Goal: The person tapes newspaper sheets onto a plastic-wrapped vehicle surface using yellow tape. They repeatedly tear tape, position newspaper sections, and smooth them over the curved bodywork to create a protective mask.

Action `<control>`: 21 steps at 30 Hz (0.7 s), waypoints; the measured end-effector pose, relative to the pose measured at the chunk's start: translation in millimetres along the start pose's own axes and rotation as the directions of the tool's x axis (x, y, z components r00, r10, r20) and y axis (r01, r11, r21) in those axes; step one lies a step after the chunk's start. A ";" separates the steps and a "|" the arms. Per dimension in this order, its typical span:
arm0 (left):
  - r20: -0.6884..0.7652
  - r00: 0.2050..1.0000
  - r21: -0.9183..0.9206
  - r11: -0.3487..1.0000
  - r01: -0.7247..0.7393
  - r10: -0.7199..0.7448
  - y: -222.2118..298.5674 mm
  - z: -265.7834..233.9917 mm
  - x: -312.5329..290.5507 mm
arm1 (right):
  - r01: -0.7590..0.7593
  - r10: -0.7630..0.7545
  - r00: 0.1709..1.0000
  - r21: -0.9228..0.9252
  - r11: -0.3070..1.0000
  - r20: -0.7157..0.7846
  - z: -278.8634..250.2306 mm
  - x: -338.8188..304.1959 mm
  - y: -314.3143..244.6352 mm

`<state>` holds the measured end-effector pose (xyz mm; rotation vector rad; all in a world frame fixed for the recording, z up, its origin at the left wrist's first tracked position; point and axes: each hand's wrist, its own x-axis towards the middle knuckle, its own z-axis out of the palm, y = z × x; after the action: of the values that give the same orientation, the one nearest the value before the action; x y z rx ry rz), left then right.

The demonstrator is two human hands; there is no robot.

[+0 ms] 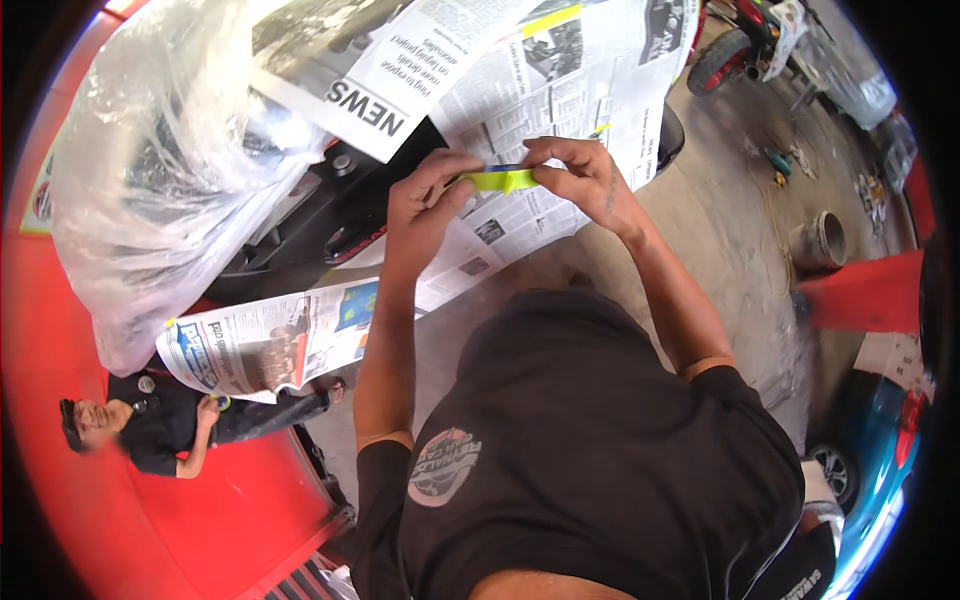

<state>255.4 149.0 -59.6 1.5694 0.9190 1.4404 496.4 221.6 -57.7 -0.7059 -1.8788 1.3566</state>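
Observation:
A short strip of yellow-green masking tape (503,182) is stretched between my two hands, above newspaper. My left hand (432,200) pinches its left end between thumb and fingers. At the other end, my right hand (590,180) grips it the same way. A thin dark-blue edge shows along the top of the tape; what it belongs to I cannot make out. Newspaper sheets (520,110) cover a vehicle part behind my hands, with yellow-green tape pieces on them. Beside my left hand, a black vehicle panel (330,215) shows between the paper and clear plastic sheeting (190,150).
Another newspaper sheet (260,345) hangs at the left. A co-worker (160,425) stands beyond it, holding a small yellow-green roll. On the right are a grey bucket (820,242), a red panel (865,292), a motorcycle wheel (720,65) and a teal car (870,450).

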 end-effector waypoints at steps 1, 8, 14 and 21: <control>-0.062 0.996 0.129 0.990 -0.050 0.058 0.2 5.1 -2.7 | -0.020 0.019 1.000 -0.058 0.998 -0.015 1.4 -1.7 0.0; -0.314 0.902 0.580 0.812 -0.064 0.295 -0.5 35.6 -28.8 | 0.135 -0.156 0.984 -0.210 0.968 -0.086 43.2 -6.3 -0.7; -0.154 0.896 0.780 0.608 -0.148 0.416 -17.2 41.8 -57.2 | -0.198 0.212 0.969 0.117 0.973 -0.129 62.5 -10.5 21.6; -0.308 0.923 0.707 0.704 0.061 0.229 19.3 13.0 -112.9 | -0.519 0.503 0.851 0.098 0.849 0.150 65.9 -10.3 96.9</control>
<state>258.3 37.7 -89.4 1.9169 1.8283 1.5806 452.7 205.5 -165.7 -1.1352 -1.7288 1.8769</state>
